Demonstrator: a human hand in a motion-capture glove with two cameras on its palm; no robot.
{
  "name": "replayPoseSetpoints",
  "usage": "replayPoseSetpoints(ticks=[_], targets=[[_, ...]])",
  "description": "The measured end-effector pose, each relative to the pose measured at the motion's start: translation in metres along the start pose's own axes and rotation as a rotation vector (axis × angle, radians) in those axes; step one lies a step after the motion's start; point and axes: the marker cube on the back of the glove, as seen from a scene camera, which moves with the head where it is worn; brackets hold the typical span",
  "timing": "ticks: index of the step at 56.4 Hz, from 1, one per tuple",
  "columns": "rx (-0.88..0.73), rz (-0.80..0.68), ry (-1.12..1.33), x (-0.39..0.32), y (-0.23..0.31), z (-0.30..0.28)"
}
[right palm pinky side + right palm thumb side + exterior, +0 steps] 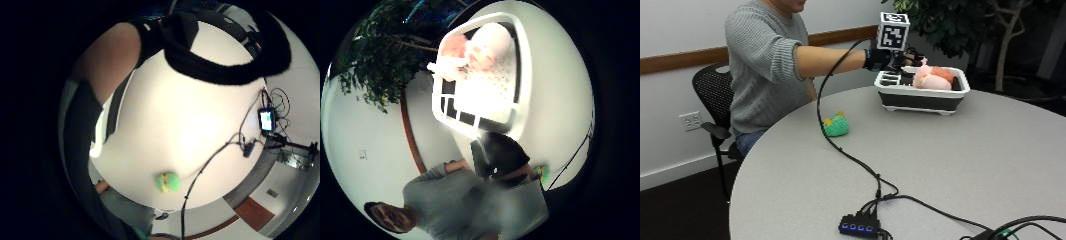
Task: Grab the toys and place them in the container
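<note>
In the outside view my gloved right hand (887,59) hovers over the near left corner of a white container (919,93) with a dark base, at the far side of the table. Its fingers look relaxed and hold nothing. Pink and cream plush toys (933,78) lie inside the container. The thumb side palm view looks down on the container's rim (523,75) and those plush toys (487,47). A small green and yellow toy (835,126) sits on the table near the person, well apart from the hand, and shows as the green toy (167,181) in the little finger side view.
The round grey table (959,160) carries a black cable running to a hub with blue lights (856,226) at the front edge. A small lit device (266,120) lies among cables. A black chair (712,95) and a plant (959,20) stand beyond the table.
</note>
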Motion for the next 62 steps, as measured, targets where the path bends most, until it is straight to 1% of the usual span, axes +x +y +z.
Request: replayPoseSetpoints(ticks=[4,12,17,20,23,27,37,44,50,55,58,62], targets=[[0.004,-0.105,-0.221,-0.008,0.022,-0.005],[-0.015,-0.079,-0.319,0.023,0.077,-0.013],[0.020,-0.067,-0.258,0.041,0.135,-0.008],[0.045,0.003,-0.191,0.056,0.164,0.000],[0.042,0.078,-0.153,0.072,0.180,0.009],[0.029,0.102,-0.168,0.079,0.189,0.019],[0.032,0.125,-0.196,0.069,0.205,0.056],[0.028,0.179,-0.189,0.057,0.221,0.107],[-0.028,0.240,-0.179,0.041,0.232,0.164],[-0.061,0.302,-0.180,0.038,0.232,0.195],[-0.041,0.343,-0.200,0.037,0.231,0.206],[0.024,0.386,-0.230,0.039,0.229,0.212]])
